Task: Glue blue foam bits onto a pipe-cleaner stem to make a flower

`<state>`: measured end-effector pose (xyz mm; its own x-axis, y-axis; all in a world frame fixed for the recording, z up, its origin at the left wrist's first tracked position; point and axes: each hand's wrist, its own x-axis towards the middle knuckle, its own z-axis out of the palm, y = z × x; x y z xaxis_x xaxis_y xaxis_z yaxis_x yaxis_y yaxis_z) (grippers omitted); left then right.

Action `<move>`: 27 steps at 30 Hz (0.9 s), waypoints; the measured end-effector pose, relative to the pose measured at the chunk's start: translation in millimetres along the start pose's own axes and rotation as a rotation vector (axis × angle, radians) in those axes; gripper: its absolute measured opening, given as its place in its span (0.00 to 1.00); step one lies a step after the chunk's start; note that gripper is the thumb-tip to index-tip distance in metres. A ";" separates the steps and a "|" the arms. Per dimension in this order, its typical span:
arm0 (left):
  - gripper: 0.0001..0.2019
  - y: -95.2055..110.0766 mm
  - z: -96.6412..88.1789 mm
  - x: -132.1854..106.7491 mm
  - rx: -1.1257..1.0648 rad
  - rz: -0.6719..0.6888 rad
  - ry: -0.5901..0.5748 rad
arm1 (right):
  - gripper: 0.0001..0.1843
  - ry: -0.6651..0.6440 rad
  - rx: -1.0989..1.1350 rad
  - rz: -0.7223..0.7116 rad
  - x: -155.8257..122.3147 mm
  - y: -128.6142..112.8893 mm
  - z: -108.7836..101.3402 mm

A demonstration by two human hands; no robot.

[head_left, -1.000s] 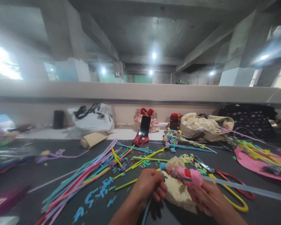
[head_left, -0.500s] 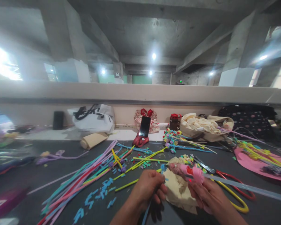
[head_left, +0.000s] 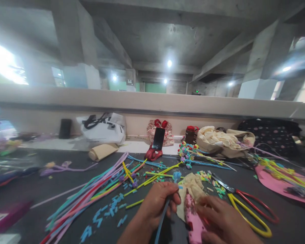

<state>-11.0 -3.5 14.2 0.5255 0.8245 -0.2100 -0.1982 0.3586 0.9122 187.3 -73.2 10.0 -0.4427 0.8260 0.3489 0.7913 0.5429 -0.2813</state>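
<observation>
My left hand (head_left: 162, 200) is closed in a pinch on a blue pipe cleaner (head_left: 161, 222), whose stem hangs down below the fingers. At its top sits a small fuzzy blue tuft (head_left: 177, 176), and a short blue piece sticks out by the fingertips. My right hand (head_left: 218, 217) is around the side of a pink hot glue gun (head_left: 193, 220), fingers and thumb on its body. The gun lies over a crumpled beige cloth (head_left: 191, 184), nozzle pointing away from me. My palm hides part of its handle.
Scissors with red and yellow handles (head_left: 254, 206) lie open at right. Colored pipe cleaners (head_left: 91, 193) spread at left beside cut blue pieces (head_left: 114, 203). Finished-looking bunches (head_left: 188, 154), a phone (head_left: 158, 138), a white bag (head_left: 101, 130) and a pink sheet (head_left: 266, 179) sit farther back.
The glue gun has moved down and turned from pointing left to pointing away, away from the blue tuft. My left hand stays nearly in place, with the tuft now more visible.
</observation>
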 end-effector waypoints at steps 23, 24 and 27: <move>0.17 -8.5 9.1 -3.0 -0.090 0.045 -0.220 | 0.13 0.098 1.213 0.354 51.9 -8.5 26.0; 0.18 -8.4 9.1 -2.8 -0.088 0.052 -0.231 | 0.13 0.100 1.261 0.362 52.4 -7.8 29.5; 0.18 -8.4 9.3 -1.5 -0.079 0.055 -0.206 | 0.16 0.132 1.343 0.394 53.1 -3.8 40.7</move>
<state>-2.4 -11.8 10.2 0.6686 0.7397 -0.0764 -0.2914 0.3551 0.8883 143.7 -25.2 -6.8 -0.1880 0.9763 0.1073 -0.1816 0.0728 -0.9807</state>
